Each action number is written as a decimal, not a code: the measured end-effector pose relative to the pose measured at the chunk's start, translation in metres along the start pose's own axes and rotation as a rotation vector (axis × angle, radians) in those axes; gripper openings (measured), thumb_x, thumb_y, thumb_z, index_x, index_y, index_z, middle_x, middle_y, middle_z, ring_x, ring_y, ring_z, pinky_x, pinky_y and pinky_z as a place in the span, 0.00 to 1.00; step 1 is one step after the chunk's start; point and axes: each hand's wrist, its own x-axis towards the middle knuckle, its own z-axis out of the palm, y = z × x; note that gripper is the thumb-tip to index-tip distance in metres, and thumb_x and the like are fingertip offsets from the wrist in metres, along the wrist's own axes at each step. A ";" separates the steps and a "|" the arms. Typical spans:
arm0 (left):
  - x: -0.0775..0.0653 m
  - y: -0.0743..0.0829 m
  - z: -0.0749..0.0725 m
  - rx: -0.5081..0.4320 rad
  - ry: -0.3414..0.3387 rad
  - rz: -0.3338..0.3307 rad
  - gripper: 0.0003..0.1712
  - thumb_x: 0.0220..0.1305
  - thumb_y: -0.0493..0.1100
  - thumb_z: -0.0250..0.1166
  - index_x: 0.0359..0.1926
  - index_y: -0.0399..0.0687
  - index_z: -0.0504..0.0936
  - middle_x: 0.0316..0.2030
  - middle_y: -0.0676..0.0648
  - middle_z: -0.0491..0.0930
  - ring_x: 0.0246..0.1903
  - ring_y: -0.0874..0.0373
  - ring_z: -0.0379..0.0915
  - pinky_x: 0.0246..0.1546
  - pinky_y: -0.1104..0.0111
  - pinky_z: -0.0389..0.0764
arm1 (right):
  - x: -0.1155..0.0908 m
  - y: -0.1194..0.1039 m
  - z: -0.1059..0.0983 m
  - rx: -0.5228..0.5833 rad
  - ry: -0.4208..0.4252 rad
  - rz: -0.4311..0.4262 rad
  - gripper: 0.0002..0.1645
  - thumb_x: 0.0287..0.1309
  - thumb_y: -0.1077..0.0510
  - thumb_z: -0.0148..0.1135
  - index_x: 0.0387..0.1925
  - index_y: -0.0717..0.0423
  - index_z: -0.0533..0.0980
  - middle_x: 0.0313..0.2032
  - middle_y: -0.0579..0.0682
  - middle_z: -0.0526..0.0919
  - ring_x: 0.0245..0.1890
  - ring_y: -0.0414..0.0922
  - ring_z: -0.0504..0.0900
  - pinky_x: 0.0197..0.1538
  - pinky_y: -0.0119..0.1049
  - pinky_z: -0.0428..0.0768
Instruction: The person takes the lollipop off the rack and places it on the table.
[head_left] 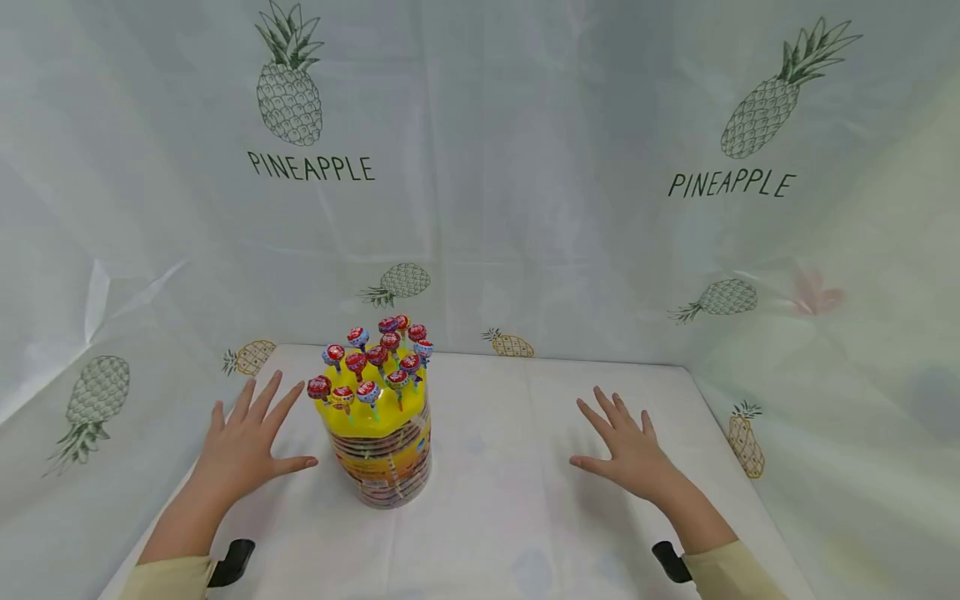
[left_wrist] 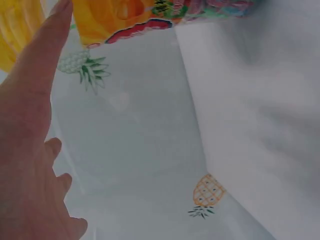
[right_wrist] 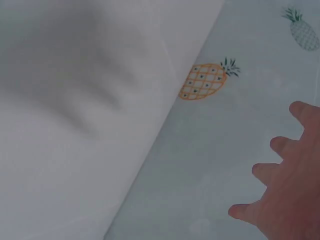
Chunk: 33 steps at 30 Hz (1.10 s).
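Note:
A round tub (head_left: 386, 467) with a yellow top stands upright left of the middle of the table. Several wrapped lollipops (head_left: 377, 356) in red, blue and purple stick up out of its top. My left hand (head_left: 243, 446) hovers just left of the tub, fingers spread, holding nothing. In the left wrist view the tub's orange printed side (left_wrist: 115, 20) shows at the top, beyond the left hand (left_wrist: 30, 120). My right hand (head_left: 633, 450) is over the right part of the table, fingers spread and holding nothing. Its fingers (right_wrist: 267, 172) show at the right in the right wrist view.
The white table (head_left: 495, 467) bears the tub. A pale sheet (head_left: 525, 167) printed with pineapples hangs behind it and along both sides. Black bands (head_left: 232, 562) show near the wrists, by the cream sleeves (head_left: 168, 579).

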 end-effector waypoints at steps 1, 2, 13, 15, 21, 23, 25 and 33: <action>0.001 0.001 -0.002 -0.009 0.007 0.005 0.72 0.36 0.71 0.75 0.77 0.59 0.45 0.74 0.36 0.43 0.71 0.31 0.30 0.59 0.28 0.30 | 0.002 -0.003 -0.002 0.017 0.002 -0.008 0.54 0.54 0.27 0.60 0.75 0.47 0.56 0.75 0.57 0.46 0.73 0.63 0.42 0.64 0.74 0.35; 0.003 0.003 -0.004 -0.019 0.016 0.012 0.72 0.36 0.69 0.76 0.77 0.59 0.45 0.74 0.36 0.43 0.71 0.31 0.30 0.59 0.27 0.30 | 0.004 -0.007 -0.003 0.038 0.008 -0.018 0.54 0.55 0.28 0.60 0.75 0.47 0.56 0.75 0.57 0.46 0.73 0.63 0.42 0.64 0.74 0.36; 0.016 0.021 -0.020 -0.242 0.096 0.037 0.69 0.39 0.57 0.81 0.77 0.56 0.48 0.74 0.36 0.46 0.71 0.32 0.37 0.62 0.29 0.41 | 0.034 -0.044 -0.003 0.344 0.072 -0.104 0.50 0.56 0.40 0.67 0.74 0.49 0.56 0.74 0.53 0.51 0.72 0.58 0.50 0.66 0.70 0.48; 0.017 0.026 -0.021 -0.304 0.103 0.025 0.68 0.39 0.54 0.81 0.77 0.55 0.50 0.74 0.37 0.47 0.70 0.32 0.40 0.60 0.28 0.46 | 0.040 -0.052 -0.001 0.395 0.078 -0.122 0.49 0.56 0.41 0.67 0.74 0.49 0.57 0.74 0.52 0.52 0.72 0.58 0.51 0.65 0.70 0.53; 0.019 0.040 -0.017 -0.497 0.080 -0.049 0.64 0.41 0.47 0.82 0.76 0.52 0.53 0.73 0.37 0.50 0.69 0.33 0.45 0.55 0.28 0.58 | 0.054 -0.077 0.007 0.518 0.077 -0.172 0.46 0.57 0.43 0.67 0.73 0.49 0.59 0.73 0.48 0.56 0.72 0.53 0.52 0.66 0.67 0.56; 0.019 0.045 -0.013 -0.564 0.073 -0.070 0.63 0.42 0.46 0.81 0.76 0.50 0.53 0.72 0.37 0.50 0.69 0.33 0.45 0.56 0.29 0.58 | 0.059 -0.086 0.009 0.569 0.077 -0.189 0.46 0.57 0.45 0.68 0.73 0.47 0.59 0.72 0.47 0.57 0.72 0.52 0.53 0.67 0.65 0.56; 0.020 0.049 -0.009 -0.628 0.070 -0.080 0.63 0.43 0.45 0.81 0.76 0.49 0.52 0.72 0.37 0.51 0.69 0.34 0.45 0.57 0.30 0.58 | 0.063 -0.094 0.010 0.622 0.074 -0.199 0.45 0.57 0.46 0.68 0.73 0.45 0.59 0.72 0.46 0.58 0.72 0.50 0.53 0.67 0.64 0.56; 0.025 0.066 -0.003 -0.863 0.040 -0.171 0.65 0.46 0.38 0.79 0.77 0.52 0.45 0.73 0.37 0.43 0.70 0.34 0.44 0.62 0.35 0.56 | 0.066 -0.150 -0.022 0.780 0.071 -0.173 0.40 0.57 0.60 0.67 0.70 0.61 0.62 0.69 0.58 0.63 0.70 0.56 0.58 0.69 0.63 0.54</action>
